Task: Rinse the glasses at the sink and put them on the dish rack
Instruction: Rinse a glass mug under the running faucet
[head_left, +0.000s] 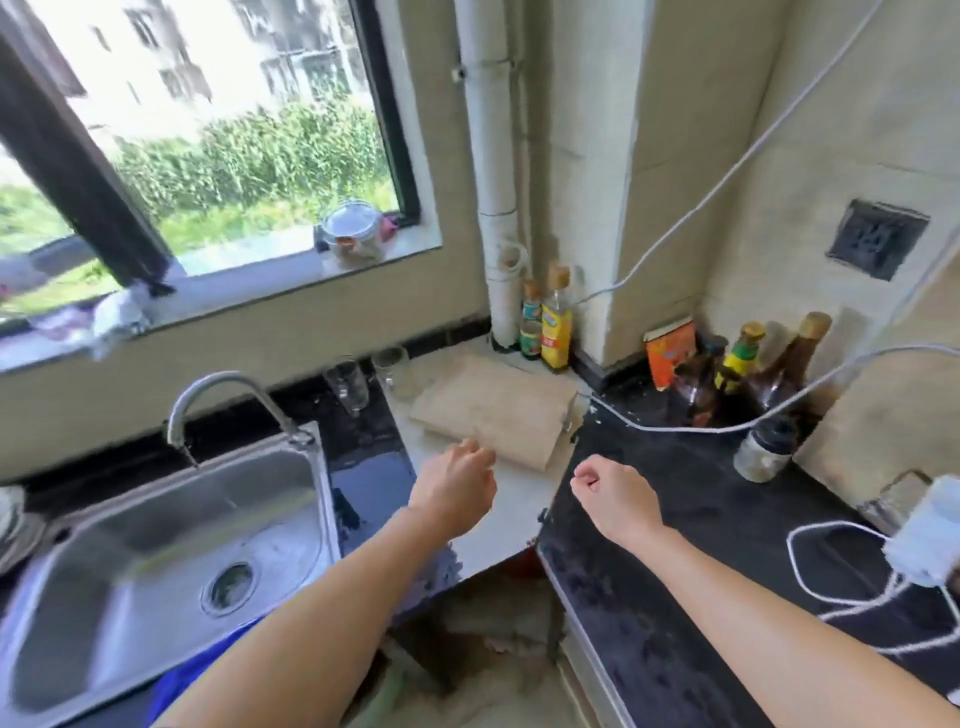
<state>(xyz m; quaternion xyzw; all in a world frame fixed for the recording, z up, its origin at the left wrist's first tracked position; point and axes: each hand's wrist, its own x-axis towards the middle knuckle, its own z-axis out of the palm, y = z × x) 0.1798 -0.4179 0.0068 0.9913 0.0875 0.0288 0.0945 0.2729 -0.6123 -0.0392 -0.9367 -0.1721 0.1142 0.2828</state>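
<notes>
Hands loosely curled, empty: left hand (457, 488), right hand (615, 499); glasses (348, 387) blurred; sink (156, 545) cut off.

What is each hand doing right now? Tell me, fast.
Left hand: fingers loosely curled, holding nothing.
Right hand: fingers loosely curled, holding nothing.

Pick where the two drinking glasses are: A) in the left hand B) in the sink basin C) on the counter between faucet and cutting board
C: both glasses stand on the counter, right of the faucet and left of the cutting board.
</notes>
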